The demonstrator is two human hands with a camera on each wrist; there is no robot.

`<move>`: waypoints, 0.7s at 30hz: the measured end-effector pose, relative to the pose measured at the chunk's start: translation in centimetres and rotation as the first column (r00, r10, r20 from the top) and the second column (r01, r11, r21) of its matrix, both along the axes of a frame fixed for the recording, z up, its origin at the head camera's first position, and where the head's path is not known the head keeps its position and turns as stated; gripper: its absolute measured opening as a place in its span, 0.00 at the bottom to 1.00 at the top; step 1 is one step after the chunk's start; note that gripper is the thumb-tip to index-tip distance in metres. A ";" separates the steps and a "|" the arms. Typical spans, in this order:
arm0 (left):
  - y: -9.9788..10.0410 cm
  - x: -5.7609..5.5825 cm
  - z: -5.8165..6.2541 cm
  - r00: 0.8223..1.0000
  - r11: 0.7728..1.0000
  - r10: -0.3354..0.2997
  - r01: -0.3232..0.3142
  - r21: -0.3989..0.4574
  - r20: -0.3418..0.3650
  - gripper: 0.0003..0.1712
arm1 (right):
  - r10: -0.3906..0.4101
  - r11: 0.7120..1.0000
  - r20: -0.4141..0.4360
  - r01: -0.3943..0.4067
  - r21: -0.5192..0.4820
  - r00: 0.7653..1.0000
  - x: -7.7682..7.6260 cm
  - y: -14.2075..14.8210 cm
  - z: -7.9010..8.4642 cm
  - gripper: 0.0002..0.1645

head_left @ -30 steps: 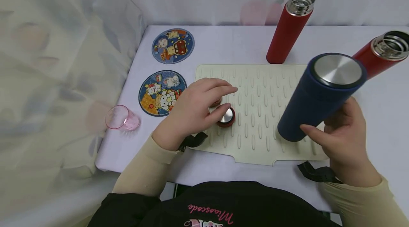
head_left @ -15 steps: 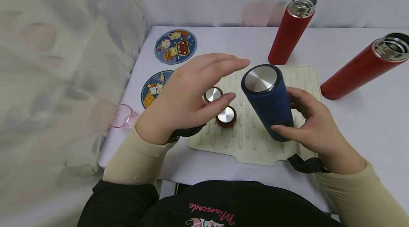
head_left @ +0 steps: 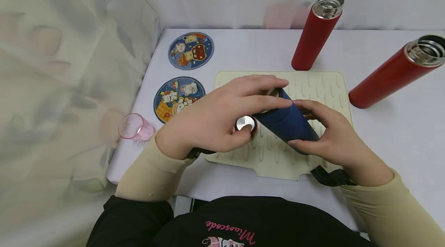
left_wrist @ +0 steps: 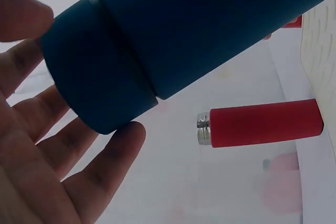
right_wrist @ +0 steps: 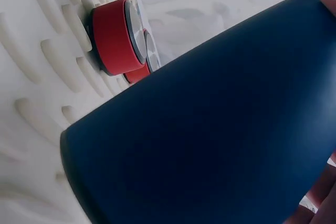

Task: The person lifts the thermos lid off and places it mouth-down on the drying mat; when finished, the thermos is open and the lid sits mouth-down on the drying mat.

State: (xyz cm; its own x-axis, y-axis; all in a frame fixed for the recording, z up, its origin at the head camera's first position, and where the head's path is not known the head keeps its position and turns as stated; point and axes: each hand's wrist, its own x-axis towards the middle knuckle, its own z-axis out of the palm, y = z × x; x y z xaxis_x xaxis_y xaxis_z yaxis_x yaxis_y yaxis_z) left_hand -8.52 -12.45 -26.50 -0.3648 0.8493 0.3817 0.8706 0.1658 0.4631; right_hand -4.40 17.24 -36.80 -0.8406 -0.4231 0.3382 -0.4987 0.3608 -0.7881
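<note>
A blue thermos (head_left: 290, 125) leans over the ribbed cream mat (head_left: 278, 166), its top tilted left. My right hand (head_left: 338, 144) grips its lower body from the right side. Around the thermos's blue lid (left_wrist: 94, 72), my left hand (head_left: 212, 123) spreads long, fairly straight fingers; one fingertip meets the lid's edge in the left wrist view. The left thumb stands apart from the lid in the head view. Beneath that hand sits a red lid with a silver top (head_left: 245, 123). A second red lid (right_wrist: 137, 73) shows behind it in the right wrist view.
Two red thermoses without lids stand at the back, one behind the mat (head_left: 314, 34), one at the right (head_left: 389, 77). Round cartoon coasters (head_left: 191, 51) lie at the left. A pink-tinted glass (head_left: 144, 131) stands near the table's left edge.
My right hand has brought the blue thermos leftward over the mat and tilted its top left. My left hand rose from the red lids, then came over to the blue lid.
</note>
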 end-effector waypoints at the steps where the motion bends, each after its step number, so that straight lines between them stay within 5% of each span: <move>1: 0.0 0.0 -0.1 1.000 1.000 0.000 0.000 0.001 0.002 0.37 | -0.001 1.000 0.000 0.001 0.002 1.000 0.0 0.0 0.0 0.59; 21: -0.7 -0.2 -0.2 0.984 0.996 0.090 -0.086 -0.027 0.157 0.29 | 0.047 0.998 -0.057 -0.045 0.033 0.997 0.3 -0.2 -0.6 0.59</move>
